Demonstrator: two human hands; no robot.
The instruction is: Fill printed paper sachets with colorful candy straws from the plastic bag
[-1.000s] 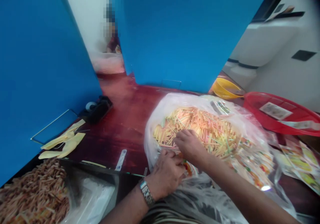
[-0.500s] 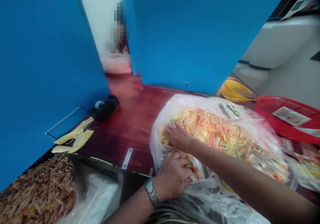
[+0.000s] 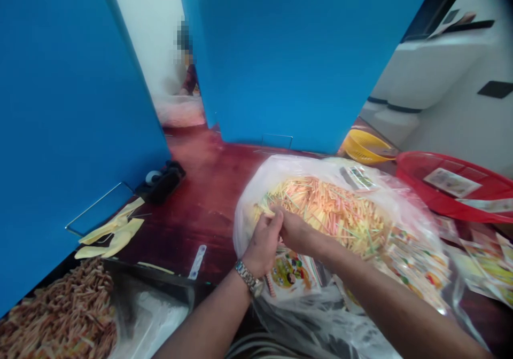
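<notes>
Both hands meet low over the near left part of the plastic bag point(image 3: 276, 168), so close that they touch. The left hand point(image 3: 264, 244) is raised with its wrist bent up, the thumb lying along the top and pointing towards the right hand point(image 3: 294, 231). It grasps a small bundle of pale sticks point(image 3: 262, 210), whose ends jut out past the fingers towards the bag's far side. The right hand comes in from the right, knuckles up and fingers curled in behind the left thumb — whether it grips the bundle too, I cannot tell, as its fingertips are hidden.

The left forearm point(image 3: 208, 319), with a metal watch point(image 3: 248, 279) at the wrist, slants up from the bag's near left. The right forearm point(image 3: 385, 289) is stretched out longer and crosses over the bag's near right part.

The heap of sticks point(image 3: 324, 204) lies in the bag, just beyond the hands. A printed packet point(image 3: 290, 276) lies face up at the bag's near edge, below the wrists — more packets point(image 3: 419, 263) lie in the bag's right part.
</notes>
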